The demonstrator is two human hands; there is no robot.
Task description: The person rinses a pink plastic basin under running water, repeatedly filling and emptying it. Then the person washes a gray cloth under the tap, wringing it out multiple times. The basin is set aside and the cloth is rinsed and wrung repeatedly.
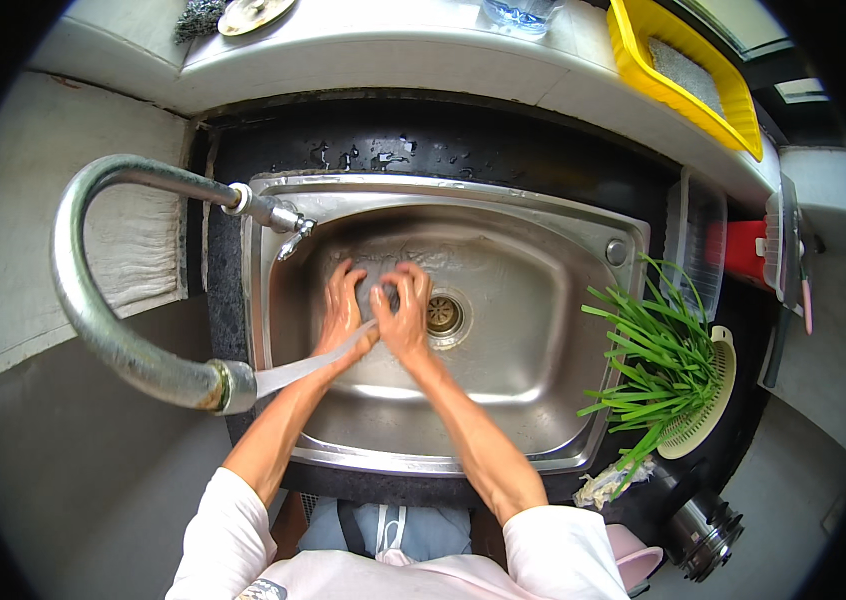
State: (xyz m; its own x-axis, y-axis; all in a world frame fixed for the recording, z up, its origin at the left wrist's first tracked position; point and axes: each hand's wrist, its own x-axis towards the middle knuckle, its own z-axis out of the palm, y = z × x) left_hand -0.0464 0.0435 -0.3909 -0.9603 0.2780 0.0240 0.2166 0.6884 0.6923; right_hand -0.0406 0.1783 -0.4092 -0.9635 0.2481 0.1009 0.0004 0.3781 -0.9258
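Observation:
Both of my wet hands are inside the stainless steel sink [503,385], left of its round drain [444,313]. A stream of water [308,370] runs from the curved metal faucet [65,270] onto them. My left hand [341,312] has its fingers slightly bent and apart, with nothing seen in it. Close beside it, my right hand [403,312] also has bent, spread fingers and holds nothing that I can see. The palms are partly hidden. Above the basin's left corner is the tap handle [295,240].
At the right, long green leafy stalks [653,370] spill over a pale colander [721,405] toward the sink rim. Behind them stand a clear plastic container [693,240] and a red container [733,250]. A yellow basket [628,50] sits on the back ledge; a dark metal pot [703,530] is lower right.

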